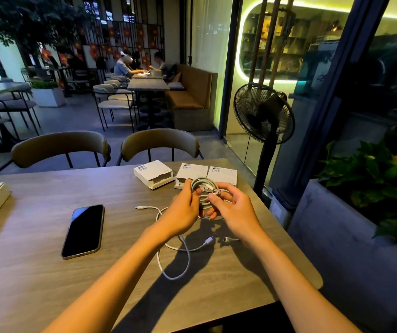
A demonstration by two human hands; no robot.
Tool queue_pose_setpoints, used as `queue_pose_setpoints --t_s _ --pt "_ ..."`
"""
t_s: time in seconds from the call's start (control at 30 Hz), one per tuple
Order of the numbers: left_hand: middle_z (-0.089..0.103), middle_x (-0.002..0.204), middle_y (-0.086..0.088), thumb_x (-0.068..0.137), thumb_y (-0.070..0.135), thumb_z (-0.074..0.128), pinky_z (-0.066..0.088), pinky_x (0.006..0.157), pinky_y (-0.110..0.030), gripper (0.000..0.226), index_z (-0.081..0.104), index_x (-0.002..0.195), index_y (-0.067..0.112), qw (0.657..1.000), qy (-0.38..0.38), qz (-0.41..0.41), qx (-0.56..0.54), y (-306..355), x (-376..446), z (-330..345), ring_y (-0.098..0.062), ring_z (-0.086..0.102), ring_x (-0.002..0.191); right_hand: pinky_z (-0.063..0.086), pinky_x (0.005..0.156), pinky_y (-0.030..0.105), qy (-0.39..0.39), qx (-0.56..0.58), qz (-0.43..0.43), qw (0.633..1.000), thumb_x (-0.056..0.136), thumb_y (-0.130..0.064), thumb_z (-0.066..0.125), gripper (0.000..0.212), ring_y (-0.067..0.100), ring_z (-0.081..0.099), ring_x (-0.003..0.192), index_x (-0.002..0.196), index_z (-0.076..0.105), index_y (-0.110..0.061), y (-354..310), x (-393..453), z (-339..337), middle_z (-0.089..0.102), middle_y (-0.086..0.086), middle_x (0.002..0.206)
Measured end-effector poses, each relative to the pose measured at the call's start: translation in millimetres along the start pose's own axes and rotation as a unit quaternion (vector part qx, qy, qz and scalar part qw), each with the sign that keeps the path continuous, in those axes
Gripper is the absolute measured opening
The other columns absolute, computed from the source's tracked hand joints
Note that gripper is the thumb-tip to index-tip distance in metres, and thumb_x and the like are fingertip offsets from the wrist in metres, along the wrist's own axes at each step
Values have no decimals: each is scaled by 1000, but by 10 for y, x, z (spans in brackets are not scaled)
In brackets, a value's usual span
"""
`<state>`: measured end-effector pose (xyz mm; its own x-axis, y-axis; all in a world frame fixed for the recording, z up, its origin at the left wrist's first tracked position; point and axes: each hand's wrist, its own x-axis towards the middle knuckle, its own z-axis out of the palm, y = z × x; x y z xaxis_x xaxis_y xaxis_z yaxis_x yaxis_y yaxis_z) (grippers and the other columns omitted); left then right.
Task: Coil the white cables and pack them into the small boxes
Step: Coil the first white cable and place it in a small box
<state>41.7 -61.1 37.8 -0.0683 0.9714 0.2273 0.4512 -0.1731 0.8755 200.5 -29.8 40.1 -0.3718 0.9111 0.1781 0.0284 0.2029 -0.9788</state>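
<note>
Lying flat at the left, a phone sits clear of the work. On the table a loose cable waits its turn. The left hand grips one side of the coil, fingers curled round it to keep the loops together. The right hand pinches the other side, probably tucking the end. Behind stand three boxes, ready for packing.

Both hands hold a coiled white cable above the table: left hand at its nine o'clock, right hand at three. Three small boxes sit at twelve; a phone lies at nine.
</note>
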Motion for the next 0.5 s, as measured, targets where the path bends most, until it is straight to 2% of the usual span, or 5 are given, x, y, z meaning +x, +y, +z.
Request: queue_pose_setpoints --t_s 0.17,0.23,0.27,0.4,0.5 --pt "66 86 -6 108 29 38 48 53 -20 24 44 130 22 999 -18 23 -18 5 4 -20 -6 60 60 62 68 26 13 0 -14 1000 100 -15 62 25 18 77 75 125 63 -17 -4 40 -40 76 4 105" --pt "70 93 -9 107 33 39 54 55 -26 27 47 131 22 999 -18 23 -26 -13 31 -39 -18 65 66 62 69 27 19 3 -16 1000 101 -16 62 26 20 78 80 127 63 -17 -1 72 -58 76 4 107" --pt "70 98 -8 107 33 40 56 56 -28 28 49 131 21 999 -13 25 -24 -34 52 -49 -18 66 70 62 68 25 22 5 -16 1000 101 -16 62 26 20 78 80 127 63 -17 -7 86 -60 77 3 106" --pt "69 100 1 106 30 44 52 56 -19 30 53 132 19 999 3 42 -12 -119 132 -80 -2 66 74 59 65 19 32 -16 -19 999 100 -16 63 30 12 77 81 129 64 -18 8 174 -42 76 0 106" --pt "70 101 5 105 38 40 50 59 -16 35 57 129 19 999 17 27 -28 -169 179 -101 4 65 76 57 63 17 41 -25 -25 999 100 -14 62 32 7 75 74 129 59 -25 29 243 -29 75 0 105"
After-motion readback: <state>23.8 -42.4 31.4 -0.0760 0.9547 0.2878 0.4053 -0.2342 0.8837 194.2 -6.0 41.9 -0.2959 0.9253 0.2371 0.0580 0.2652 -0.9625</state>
